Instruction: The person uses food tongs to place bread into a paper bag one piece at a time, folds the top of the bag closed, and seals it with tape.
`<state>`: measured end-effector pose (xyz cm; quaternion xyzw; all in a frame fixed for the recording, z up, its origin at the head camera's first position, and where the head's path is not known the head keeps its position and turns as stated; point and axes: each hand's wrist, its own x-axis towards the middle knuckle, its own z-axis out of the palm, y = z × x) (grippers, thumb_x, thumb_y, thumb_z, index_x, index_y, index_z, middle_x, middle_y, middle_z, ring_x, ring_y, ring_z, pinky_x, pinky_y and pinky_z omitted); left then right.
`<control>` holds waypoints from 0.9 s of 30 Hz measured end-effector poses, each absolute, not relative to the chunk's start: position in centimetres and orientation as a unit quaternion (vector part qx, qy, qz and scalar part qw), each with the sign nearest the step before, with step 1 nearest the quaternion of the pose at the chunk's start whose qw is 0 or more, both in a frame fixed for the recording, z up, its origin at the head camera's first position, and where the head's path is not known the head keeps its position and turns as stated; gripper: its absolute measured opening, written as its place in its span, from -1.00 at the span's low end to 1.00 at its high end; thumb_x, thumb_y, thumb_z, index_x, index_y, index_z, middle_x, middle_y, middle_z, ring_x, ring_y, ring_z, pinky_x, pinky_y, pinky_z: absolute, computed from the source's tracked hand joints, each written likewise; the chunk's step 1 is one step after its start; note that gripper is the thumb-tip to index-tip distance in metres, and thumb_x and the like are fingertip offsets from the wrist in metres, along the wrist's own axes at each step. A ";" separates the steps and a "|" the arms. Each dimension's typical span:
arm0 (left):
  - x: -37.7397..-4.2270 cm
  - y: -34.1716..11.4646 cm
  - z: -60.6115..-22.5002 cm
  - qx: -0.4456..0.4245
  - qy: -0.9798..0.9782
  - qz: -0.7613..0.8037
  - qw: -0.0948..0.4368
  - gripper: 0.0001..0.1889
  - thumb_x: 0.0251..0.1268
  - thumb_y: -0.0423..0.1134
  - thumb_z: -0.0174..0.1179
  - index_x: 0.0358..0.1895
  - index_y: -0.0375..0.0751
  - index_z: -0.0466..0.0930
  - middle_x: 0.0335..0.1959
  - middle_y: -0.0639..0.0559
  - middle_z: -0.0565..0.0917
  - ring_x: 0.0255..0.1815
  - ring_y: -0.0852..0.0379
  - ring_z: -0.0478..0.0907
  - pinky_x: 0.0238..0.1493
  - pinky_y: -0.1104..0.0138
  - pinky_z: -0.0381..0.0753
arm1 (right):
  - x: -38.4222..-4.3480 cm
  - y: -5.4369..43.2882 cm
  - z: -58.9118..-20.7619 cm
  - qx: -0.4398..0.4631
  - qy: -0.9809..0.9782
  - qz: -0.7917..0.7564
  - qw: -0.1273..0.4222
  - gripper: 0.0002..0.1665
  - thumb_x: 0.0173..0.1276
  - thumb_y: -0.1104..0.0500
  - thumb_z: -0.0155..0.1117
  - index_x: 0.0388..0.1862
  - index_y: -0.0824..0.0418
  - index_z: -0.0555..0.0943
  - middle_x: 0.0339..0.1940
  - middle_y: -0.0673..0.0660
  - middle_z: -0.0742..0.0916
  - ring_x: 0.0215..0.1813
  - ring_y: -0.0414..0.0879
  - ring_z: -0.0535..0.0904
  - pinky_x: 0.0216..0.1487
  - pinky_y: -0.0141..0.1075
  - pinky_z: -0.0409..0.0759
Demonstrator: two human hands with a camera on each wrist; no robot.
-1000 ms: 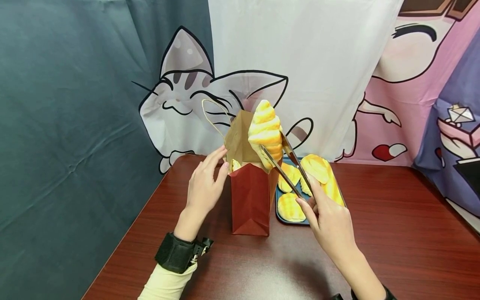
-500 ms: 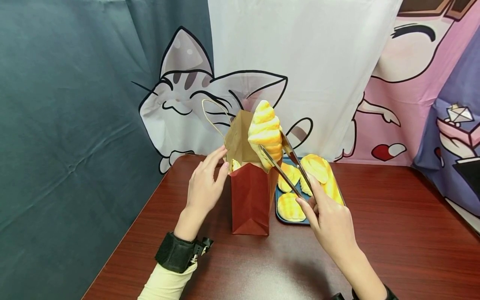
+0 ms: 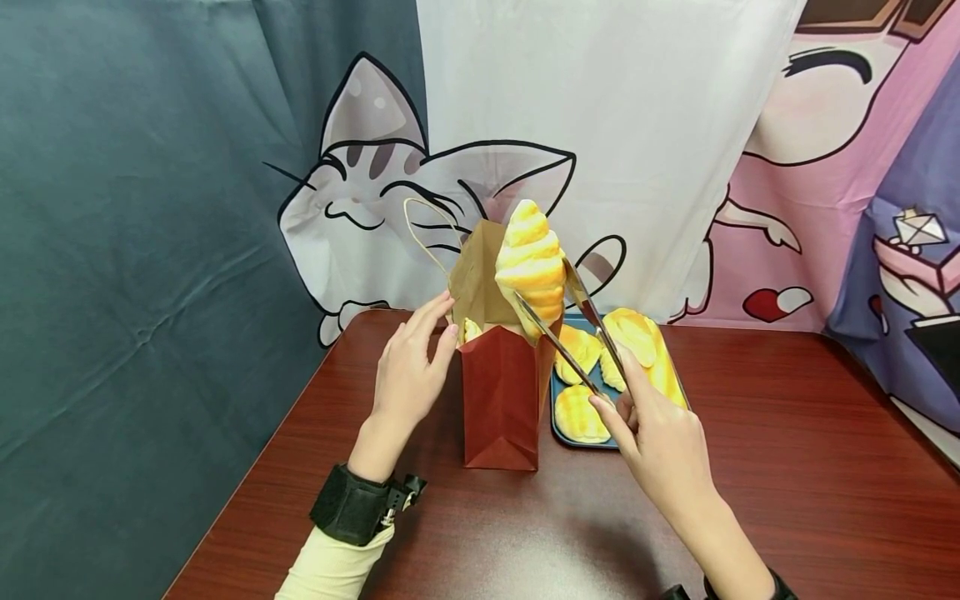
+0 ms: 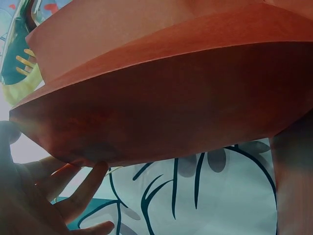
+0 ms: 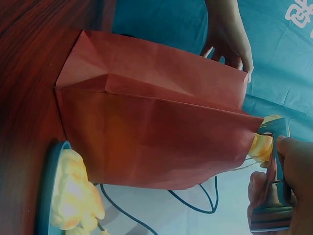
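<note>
My right hand (image 3: pixel 663 442) grips metal tongs (image 3: pixel 592 321). Between the arms of the tongs a croissant (image 3: pixel 531 262) stands tilted, pointed end up, at the mouth of a red paper bag (image 3: pixel 501 408). Its lower end overlaps the bag's right rim in the head view. My left hand (image 3: pixel 412 367) touches the bag's left upper edge with nearly straight fingers, the thumb held apart. In the left wrist view, the fingers (image 4: pixel 83 191) lie along the bag's side. A bit of yellow bread (image 3: pixel 471 330) shows inside the bag's brown mouth.
Behind and right of the bag, a blue tray (image 3: pixel 558 425) holds several bread pieces, among them a round bun (image 3: pixel 581 414). The bag's thin handle (image 3: pixel 420 237) loops up at the left. A printed cloth (image 3: pixel 637 125) hangs behind the reddish wooden table (image 3: pixel 810 433).
The arms of the tongs have spread slightly around the croissant, which has shifted very little. The left hand and the bag stay in place.
</note>
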<state>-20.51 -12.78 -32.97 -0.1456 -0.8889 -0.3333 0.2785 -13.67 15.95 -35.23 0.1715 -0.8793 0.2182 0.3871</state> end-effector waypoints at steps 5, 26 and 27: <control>-20.5 -12.8 -33.1 -0.146 -0.889 -0.332 0.278 -0.52 0.56 0.04 -0.10 0.40 0.00 0.46 0.46 0.20 0.43 0.45 0.04 0.42 0.51 -0.14 0.22 | -13.7 15.9 -35.2 0.169 -0.881 0.227 0.380 -0.17 0.22 0.02 0.46 0.45 0.08 0.39 -0.67 -0.14 0.49 -0.65 -0.36 0.25 -0.63 -0.42 0.27; -20.6 -12.6 -33.2 -0.146 -0.887 -0.335 0.282 -0.52 0.56 0.05 -0.10 0.40 0.03 0.45 0.46 0.21 0.43 0.46 0.06 0.41 0.52 -0.12 0.22 | -13.7 15.9 -35.4 0.179 -0.872 0.251 0.381 0.01 0.16 0.11 0.51 0.56 0.10 0.26 -0.64 -0.15 0.48 -0.63 -0.43 0.24 -0.59 -0.41 0.30; -20.6 -12.6 -33.2 -0.146 -0.887 -0.335 0.283 -0.52 0.56 0.05 -0.11 0.41 0.04 0.45 0.46 0.21 0.43 0.46 0.07 0.41 0.52 -0.12 0.22 | -13.7 15.9 -35.4 0.180 -0.870 0.252 0.383 0.01 0.16 0.10 0.51 0.57 0.10 0.26 -0.64 -0.14 0.48 -0.63 -0.43 0.25 -0.59 -0.40 0.31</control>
